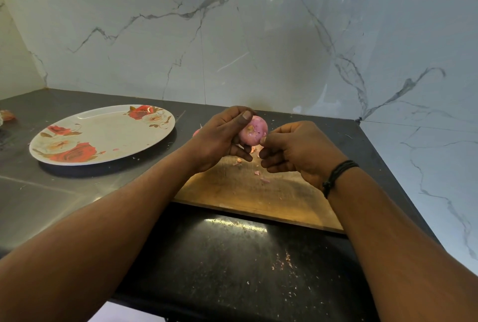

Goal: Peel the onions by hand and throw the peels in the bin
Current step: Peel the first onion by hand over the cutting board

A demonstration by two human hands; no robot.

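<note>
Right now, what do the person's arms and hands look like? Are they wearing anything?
Both arms are bare, with no sleeves showing and no gloves. The left hand has nothing on it: no ring, no watch, no band. The right hand has a black cord bracelet around its wrist, made of a few thin strands with a small knot on one side.

Glossy marble wall (258, 44); worn wooden board (245, 192) (scratched); speckled dark counter (232, 270).
</note>
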